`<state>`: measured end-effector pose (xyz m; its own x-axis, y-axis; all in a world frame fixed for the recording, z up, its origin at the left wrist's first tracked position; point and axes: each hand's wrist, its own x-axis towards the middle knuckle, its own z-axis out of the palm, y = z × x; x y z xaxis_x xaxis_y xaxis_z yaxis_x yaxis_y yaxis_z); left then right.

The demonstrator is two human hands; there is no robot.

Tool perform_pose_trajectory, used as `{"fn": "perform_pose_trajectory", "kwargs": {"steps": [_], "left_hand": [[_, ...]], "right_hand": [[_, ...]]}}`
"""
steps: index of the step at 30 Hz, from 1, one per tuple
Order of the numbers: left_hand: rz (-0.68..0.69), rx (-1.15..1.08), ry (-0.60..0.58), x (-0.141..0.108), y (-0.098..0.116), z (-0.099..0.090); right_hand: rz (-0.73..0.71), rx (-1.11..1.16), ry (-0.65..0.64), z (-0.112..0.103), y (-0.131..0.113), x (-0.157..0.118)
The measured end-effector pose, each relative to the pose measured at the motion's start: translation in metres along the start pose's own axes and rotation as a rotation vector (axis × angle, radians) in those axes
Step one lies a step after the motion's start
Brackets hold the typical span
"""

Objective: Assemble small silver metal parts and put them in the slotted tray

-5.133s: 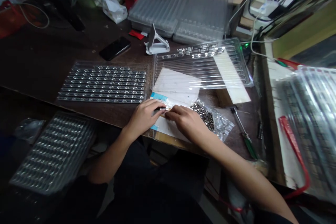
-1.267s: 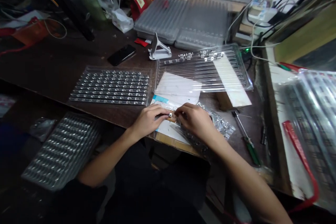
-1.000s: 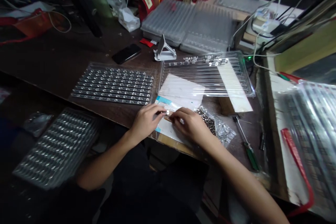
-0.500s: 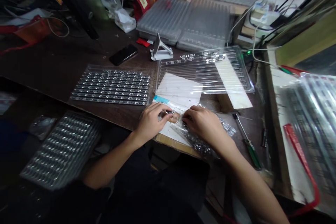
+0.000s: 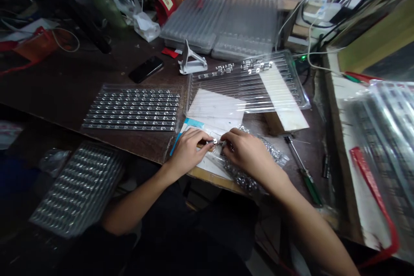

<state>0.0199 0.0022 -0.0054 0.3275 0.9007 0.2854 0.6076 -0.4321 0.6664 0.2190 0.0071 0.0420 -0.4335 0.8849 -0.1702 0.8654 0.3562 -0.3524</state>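
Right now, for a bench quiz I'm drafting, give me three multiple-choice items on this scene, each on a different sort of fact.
1. Where does the green-handled screwdriver lie?
A) inside the ribbed clear tray
B) to the right of the clear bag of metal parts
C) under the phone

2. What colour is the tape on the white sheet?
A) red
B) green
C) blue

3. What does the left hand hold?
A) the screwdriver
B) a small silver metal part
C) nothing

1: B, it lies beyond the bag's right edge.
2: C, the strip shows blue.
3: B, the part sits at its fingertips.
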Motion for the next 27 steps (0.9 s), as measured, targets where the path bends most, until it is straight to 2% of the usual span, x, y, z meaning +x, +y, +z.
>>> {"fn": "perform_pose_trajectory", "kwargs": {"steps": [4,10,14,16,19,24,27], "left_hand": [[0.011,-0.009,-0.022,0.0,-0.002,0.001],[0.009,-0.042,0.011,-0.001,-0.003,0.002],[-0.006,-0.155,0.182,-0.007,-0.001,-0.001],[-0.03,-0.198,0.239,-0.01,-0.001,-0.006],[-0.033,-0.199,0.233,-0.014,-0.003,-0.017],[-0.065,-0.054,0.231,-0.012,-0.019,-0.042],[-0.079,0.038,0.209,-0.01,-0.028,-0.054]], "right_hand": [[-0.023,0.135,0.115,0.0,0.012,0.0],[-0.053,0.147,0.093,0.009,0.017,0.005],[-0.06,0.163,0.098,0.012,0.015,0.011],[-0.07,0.188,0.107,0.013,0.01,0.015],[-0.108,0.213,0.116,0.017,-0.002,0.018],[-0.173,0.214,0.052,0.021,-0.02,0.016],[-0.165,0.148,0.035,0.02,-0.025,0.014]]}}
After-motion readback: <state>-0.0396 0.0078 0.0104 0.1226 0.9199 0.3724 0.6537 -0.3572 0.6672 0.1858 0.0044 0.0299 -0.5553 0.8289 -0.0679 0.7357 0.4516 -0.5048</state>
